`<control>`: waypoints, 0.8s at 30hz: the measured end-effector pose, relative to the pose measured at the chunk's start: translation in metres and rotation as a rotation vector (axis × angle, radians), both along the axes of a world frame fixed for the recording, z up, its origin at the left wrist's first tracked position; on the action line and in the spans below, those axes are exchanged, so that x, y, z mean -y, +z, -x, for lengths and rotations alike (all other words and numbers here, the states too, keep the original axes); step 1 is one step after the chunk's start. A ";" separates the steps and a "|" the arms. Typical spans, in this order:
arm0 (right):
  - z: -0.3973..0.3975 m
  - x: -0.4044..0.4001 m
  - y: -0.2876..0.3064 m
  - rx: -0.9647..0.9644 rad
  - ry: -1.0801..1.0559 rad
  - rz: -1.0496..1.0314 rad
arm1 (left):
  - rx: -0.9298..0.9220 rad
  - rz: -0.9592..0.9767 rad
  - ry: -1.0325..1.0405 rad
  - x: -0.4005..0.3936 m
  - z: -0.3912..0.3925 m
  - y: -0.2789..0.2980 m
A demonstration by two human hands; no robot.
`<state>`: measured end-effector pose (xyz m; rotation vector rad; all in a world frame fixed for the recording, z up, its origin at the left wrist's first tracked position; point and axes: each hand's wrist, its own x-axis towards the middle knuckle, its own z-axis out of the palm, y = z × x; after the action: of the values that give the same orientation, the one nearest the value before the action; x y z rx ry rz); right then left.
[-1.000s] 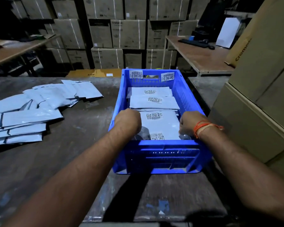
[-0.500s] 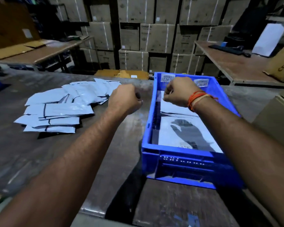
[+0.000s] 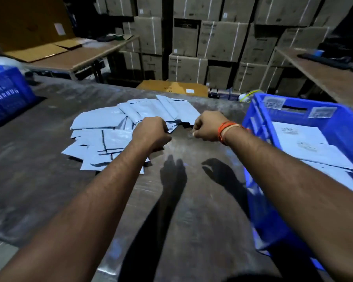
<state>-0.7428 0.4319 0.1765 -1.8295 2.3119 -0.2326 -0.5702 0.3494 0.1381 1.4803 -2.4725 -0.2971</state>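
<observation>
L hand (image 3: pixel 151 133) hangs over the near-right edge of the pile of grey packets (image 3: pixel 102 123) on the worktop (image 3: pixel 192 200). Its fingers are curled under; can't tell if they grip a packet. R hand (image 3: pixel 207 127) is just beside it, not touching, fingers curled w/ thumb on forefinger, over bare worktop by the pile's right corner. Blue crate (image 3: pixel 261 210) at right holds labelled packets (image 3: pixel 306 143). 2nd blue crate (image 3: pixel 6 94) sits far left. Stacked cartons (image 3: pixel 218 41) behind.
</observation>
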 end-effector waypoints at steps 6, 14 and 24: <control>-0.050 0.054 -0.072 0.108 -0.034 -0.094 | 0.216 0.033 -0.010 0.067 -0.072 -0.051; -0.089 0.112 -0.139 0.087 -0.084 0.053 | 0.357 0.073 -0.073 0.100 -0.115 -0.083; -0.094 0.136 -0.166 -0.335 0.058 0.188 | 0.300 0.139 -0.086 0.110 -0.114 -0.093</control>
<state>-0.6491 0.2955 0.0107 -2.1698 2.5228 -0.1486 -0.4558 0.2397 0.0454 1.4548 -2.7272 0.0893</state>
